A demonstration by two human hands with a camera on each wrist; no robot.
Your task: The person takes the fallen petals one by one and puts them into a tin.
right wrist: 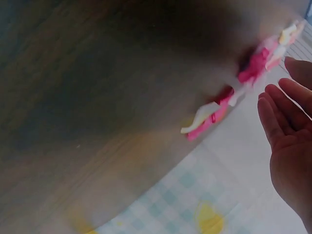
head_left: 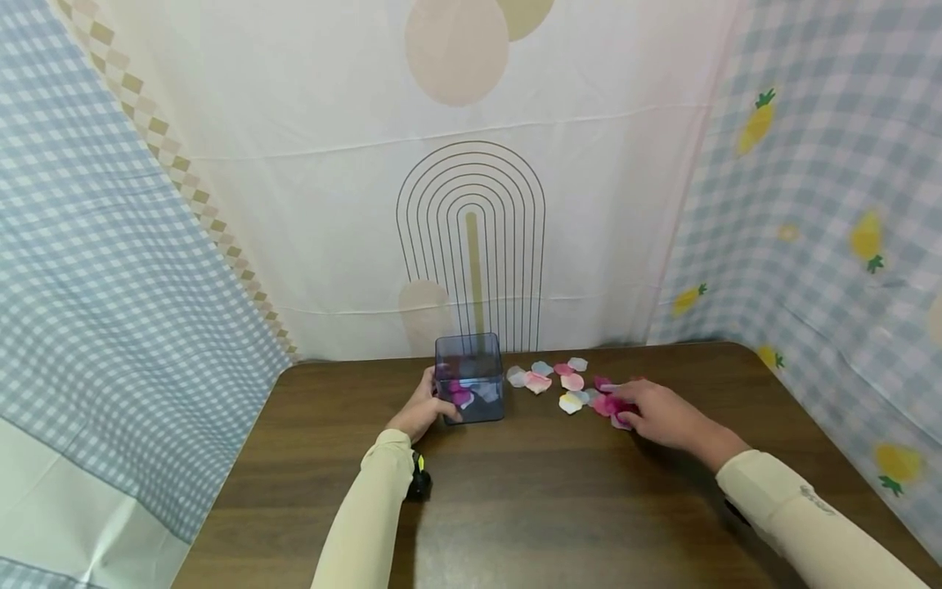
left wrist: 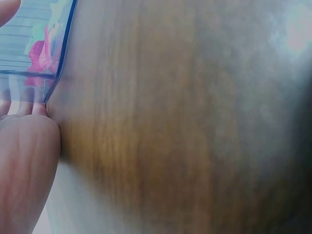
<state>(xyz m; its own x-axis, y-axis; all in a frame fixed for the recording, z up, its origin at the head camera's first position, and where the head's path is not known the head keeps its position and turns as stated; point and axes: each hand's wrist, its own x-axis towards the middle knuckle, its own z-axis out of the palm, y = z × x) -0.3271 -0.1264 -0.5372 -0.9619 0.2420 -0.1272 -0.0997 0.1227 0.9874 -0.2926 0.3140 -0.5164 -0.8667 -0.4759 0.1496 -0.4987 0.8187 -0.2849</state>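
A see-through bluish plastic box stands near the back of the table, with pink and pale petals inside. My left hand grips its left side, thumb across the front. In the left wrist view, fingers show at the box's lower edge. Right of the box lie loose artificial petals, among them a white-yellow one and pink ones. Over the magenta petals at the right end of this group, my right hand reaches in. The right wrist view shows its fingers loosely bent, nothing between them.
The brown wooden table ends at the back against a white patterned cloth. Blue checked cloths hang at the left and right. A dark wrist device sits at the left cuff.
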